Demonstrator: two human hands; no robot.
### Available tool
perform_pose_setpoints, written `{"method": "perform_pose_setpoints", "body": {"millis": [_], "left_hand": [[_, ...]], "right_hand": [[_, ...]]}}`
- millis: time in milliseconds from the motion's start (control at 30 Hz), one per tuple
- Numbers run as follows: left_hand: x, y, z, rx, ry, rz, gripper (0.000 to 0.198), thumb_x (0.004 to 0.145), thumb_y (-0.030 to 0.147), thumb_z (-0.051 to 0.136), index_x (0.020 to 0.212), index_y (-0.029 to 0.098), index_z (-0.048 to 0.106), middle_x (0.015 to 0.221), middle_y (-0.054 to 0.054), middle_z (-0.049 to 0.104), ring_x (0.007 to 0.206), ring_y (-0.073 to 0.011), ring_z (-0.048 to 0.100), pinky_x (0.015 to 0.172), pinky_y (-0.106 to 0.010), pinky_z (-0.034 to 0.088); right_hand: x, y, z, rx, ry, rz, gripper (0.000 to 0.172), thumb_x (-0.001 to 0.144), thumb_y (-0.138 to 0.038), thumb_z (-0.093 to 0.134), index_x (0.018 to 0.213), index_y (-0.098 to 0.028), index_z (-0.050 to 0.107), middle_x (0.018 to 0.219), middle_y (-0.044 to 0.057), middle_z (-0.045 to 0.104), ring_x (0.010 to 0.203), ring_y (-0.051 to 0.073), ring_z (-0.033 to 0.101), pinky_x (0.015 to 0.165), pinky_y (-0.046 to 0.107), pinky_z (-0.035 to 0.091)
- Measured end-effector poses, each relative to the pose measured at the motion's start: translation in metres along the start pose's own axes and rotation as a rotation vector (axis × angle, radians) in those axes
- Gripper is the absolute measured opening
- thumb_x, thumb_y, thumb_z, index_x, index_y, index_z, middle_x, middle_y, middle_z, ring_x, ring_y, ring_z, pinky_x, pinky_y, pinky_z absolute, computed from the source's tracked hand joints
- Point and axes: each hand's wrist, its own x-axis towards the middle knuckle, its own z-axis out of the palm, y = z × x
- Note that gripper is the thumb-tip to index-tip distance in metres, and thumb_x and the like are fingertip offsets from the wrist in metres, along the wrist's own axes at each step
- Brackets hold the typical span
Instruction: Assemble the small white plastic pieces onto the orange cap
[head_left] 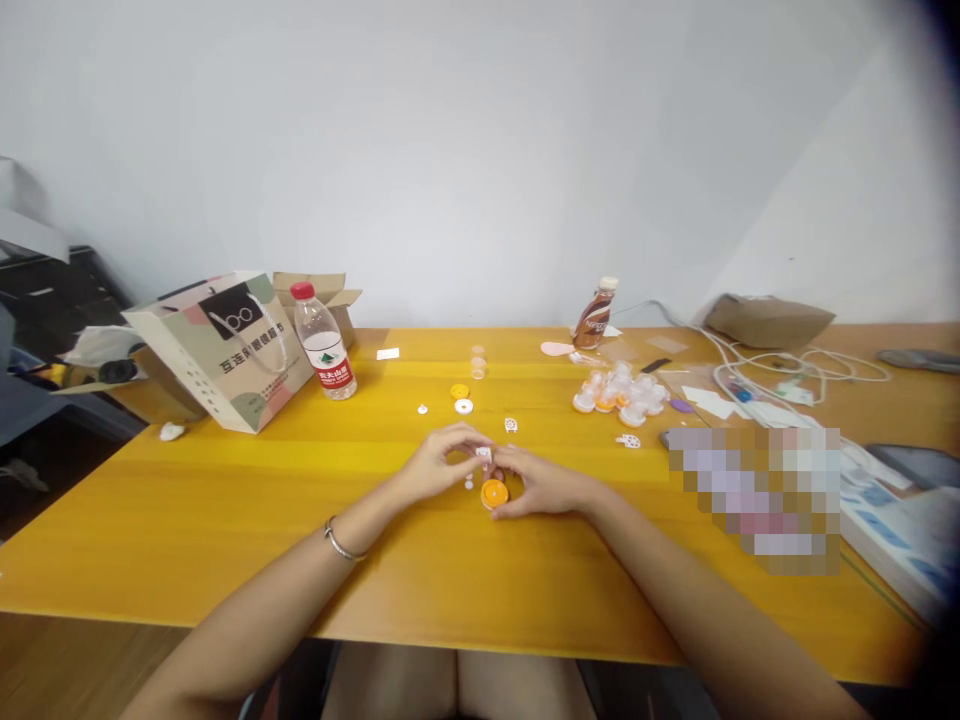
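Note:
My left hand (448,460) pinches a small white piece with reddish marks (484,455) between thumb and fingertips. Close beside it, my right hand (544,483) has its thumb and fingers around a round orange disc-shaped part (494,493) on the table. Some fingertips of both hands overlap, so their contact is hidden. Just left of the orange part lies a tiny white piece (469,484). Beyond the hands are a yellow ring (459,391), a white ring (464,407), a small white peg-like piece (422,409) and a white cut-out with red dots (511,425).
A paper bag (232,350) and a water bottle (324,345) stand at left. Clear and orange round cases (621,393) cluster at right, before a brown drink bottle (595,315). White cables (750,390) and papers (709,402) spread farther right. The wall (480,160) borders the table's back.

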Motion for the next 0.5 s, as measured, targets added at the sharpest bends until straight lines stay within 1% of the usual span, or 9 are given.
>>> {"method": "perform_pose_setpoints", "body": {"millis": [67, 133, 333, 433, 500], "left_hand": [[-0.0014, 0.0040, 0.0024, 0.018, -0.089, 0.040, 0.021, 0.078, 0.027, 0.054, 0.092, 0.013, 0.061, 0.086, -0.007, 0.060, 0.079, -0.0126, 0.057, 0.076, -0.025, 0.046], [-0.0026, 0.0055, 0.0047, 0.040, -0.137, 0.051, 0.020, 0.078, 0.028, 0.054, 0.090, 0.013, 0.061, 0.086, -0.007, 0.061, 0.079, -0.0124, 0.058, 0.075, -0.024, 0.046], [-0.0033, 0.0029, 0.0057, 0.106, -0.213, 0.052, 0.019, 0.080, 0.028, 0.051, 0.088, 0.013, 0.060, 0.087, -0.008, 0.062, 0.082, -0.0133, 0.058, 0.075, -0.024, 0.045], [-0.0020, 0.0020, 0.0060, 0.137, -0.259, 0.072, 0.018, 0.081, 0.028, 0.049, 0.086, 0.014, 0.060, 0.087, -0.007, 0.062, 0.082, -0.0137, 0.058, 0.074, -0.024, 0.045], [-0.0013, 0.0012, 0.0062, 0.152, -0.268, 0.079, 0.018, 0.081, 0.028, 0.049, 0.084, 0.015, 0.060, 0.087, -0.007, 0.062, 0.082, -0.0140, 0.058, 0.074, -0.024, 0.045]], "right_hand": [[0.0028, 0.0033, 0.0017, -0.014, 0.025, 0.003, 0.036, 0.064, -0.042, 0.063, 0.090, -0.019, 0.054, 0.085, 0.001, 0.052, 0.083, 0.016, 0.046, 0.078, 0.030, 0.037], [0.0051, 0.0068, 0.0025, -0.018, 0.038, 0.009, 0.035, 0.064, -0.042, 0.063, 0.087, -0.018, 0.054, 0.084, 0.001, 0.053, 0.082, 0.016, 0.046, 0.077, 0.029, 0.037], [0.0068, 0.0110, 0.0031, -0.011, 0.053, 0.016, 0.034, 0.065, -0.043, 0.063, 0.086, -0.018, 0.053, 0.083, 0.001, 0.053, 0.079, 0.015, 0.047, 0.074, 0.028, 0.038], [0.0077, 0.0103, 0.0034, -0.002, 0.051, -0.007, 0.030, 0.065, -0.041, 0.063, 0.081, -0.018, 0.053, 0.081, 0.000, 0.053, 0.077, 0.014, 0.047, 0.072, 0.027, 0.038], [0.0083, 0.0098, 0.0036, 0.007, 0.063, -0.020, 0.027, 0.066, -0.040, 0.063, 0.078, -0.018, 0.052, 0.078, 0.000, 0.053, 0.075, 0.014, 0.047, 0.070, 0.026, 0.039]]}}
